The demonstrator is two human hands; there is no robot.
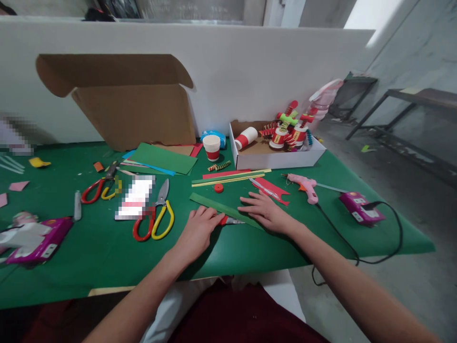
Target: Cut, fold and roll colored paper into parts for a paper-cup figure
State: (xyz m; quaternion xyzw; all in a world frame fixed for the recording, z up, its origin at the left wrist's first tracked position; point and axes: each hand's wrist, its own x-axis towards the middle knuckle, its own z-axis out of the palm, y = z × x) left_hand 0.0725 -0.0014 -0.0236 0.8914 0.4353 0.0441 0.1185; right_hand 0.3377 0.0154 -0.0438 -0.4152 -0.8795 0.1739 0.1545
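Note:
A narrow green paper strip [223,206] lies slantwise near the table's front edge, between my two hands. My left hand [203,227] rests at its left part, fingers lying over the paper and thumb pointing right. By that thumb is a red-handled tool with a metal blade [233,221], partly hidden by the strip and hand; its exact kind is unclear. Flat and spread, the fingers of my right hand [266,212] touch the strip's right part. Just beyond lie a small red ring [219,188], several long yellow and green strips [232,178] and red paper [276,189].
Red-and-yellow scissors [163,195] lie left, near pliers [111,172] and green sheets [162,157]. A paper cup [212,147] stands behind. The white box [278,161] holds cup figures [282,136]. Right are a pink glue gun [303,185], its cord [337,232] and a purple pack [360,208].

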